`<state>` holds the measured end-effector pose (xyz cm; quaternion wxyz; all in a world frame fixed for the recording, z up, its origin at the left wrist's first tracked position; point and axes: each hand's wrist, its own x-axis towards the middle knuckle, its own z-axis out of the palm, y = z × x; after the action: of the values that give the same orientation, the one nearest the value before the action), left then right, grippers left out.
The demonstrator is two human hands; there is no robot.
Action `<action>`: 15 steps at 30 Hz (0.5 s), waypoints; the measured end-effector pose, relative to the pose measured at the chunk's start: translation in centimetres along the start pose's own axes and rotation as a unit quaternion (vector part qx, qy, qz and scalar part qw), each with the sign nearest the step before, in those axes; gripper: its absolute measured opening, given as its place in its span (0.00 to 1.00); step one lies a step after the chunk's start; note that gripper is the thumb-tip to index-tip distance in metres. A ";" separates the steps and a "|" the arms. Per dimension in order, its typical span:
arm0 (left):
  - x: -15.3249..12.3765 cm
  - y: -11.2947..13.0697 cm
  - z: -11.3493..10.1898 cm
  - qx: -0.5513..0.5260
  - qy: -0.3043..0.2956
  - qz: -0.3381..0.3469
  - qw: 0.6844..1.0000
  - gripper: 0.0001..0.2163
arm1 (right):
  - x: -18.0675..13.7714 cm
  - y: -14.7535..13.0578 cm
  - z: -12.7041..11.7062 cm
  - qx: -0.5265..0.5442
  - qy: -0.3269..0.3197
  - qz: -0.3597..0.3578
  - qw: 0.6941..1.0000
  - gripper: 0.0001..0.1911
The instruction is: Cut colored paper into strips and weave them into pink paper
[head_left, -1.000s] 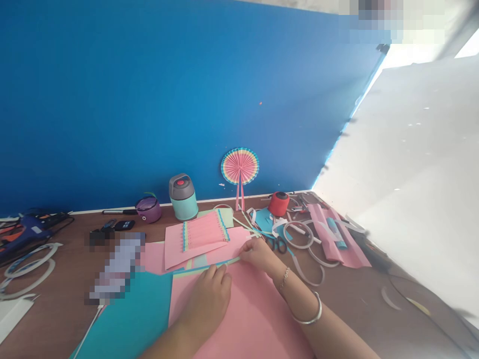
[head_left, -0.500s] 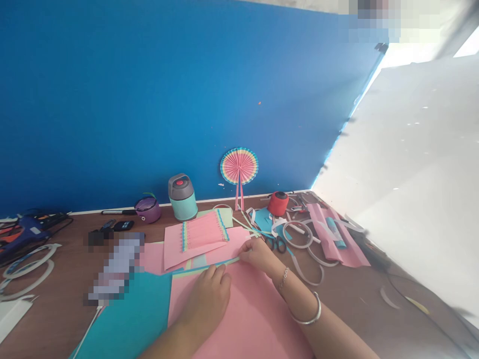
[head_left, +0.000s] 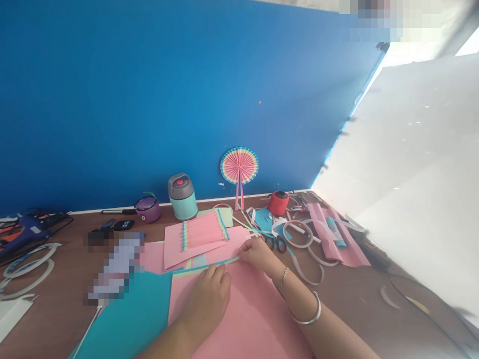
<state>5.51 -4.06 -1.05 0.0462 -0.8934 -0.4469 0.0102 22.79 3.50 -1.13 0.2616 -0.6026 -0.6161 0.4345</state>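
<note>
A large pink paper sheet [head_left: 258,309] lies in front of me, with blue and light-green strips [head_left: 187,271] along its far edge. My left hand [head_left: 209,294] presses on the sheet near that edge, its fingers bent and close together. At the right end of the striped edge, my right hand [head_left: 258,254] pinches the paper between thumb and fingers; the fingertips are partly hidden. Beneath the sheet, on the left, is teal paper [head_left: 127,314]. Just beyond the hands, a pleated pink paper piece [head_left: 205,232] with striped ends rests on more pink paper [head_left: 172,254].
A round folded paper fan [head_left: 239,166] stands against the blue board [head_left: 149,99]. Nearby are a teal flask [head_left: 183,204], a purple cup [head_left: 147,209], a red container [head_left: 278,203], and scissors [head_left: 279,243]. Paper strips [head_left: 299,234] and a glue stick [head_left: 335,232] on pink paper lie right.
</note>
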 end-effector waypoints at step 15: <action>-0.2 0.1 0.0 -0.006 0.039 -0.015 0.999 0.11 | 0.1 0.0 0.1 -0.062 0.005 0.007 0.998 0.08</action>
<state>5.45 -4.29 -1.10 0.0581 -0.8865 -0.4583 -0.0280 22.66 3.57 -1.21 0.2240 -0.6240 -0.6364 0.3944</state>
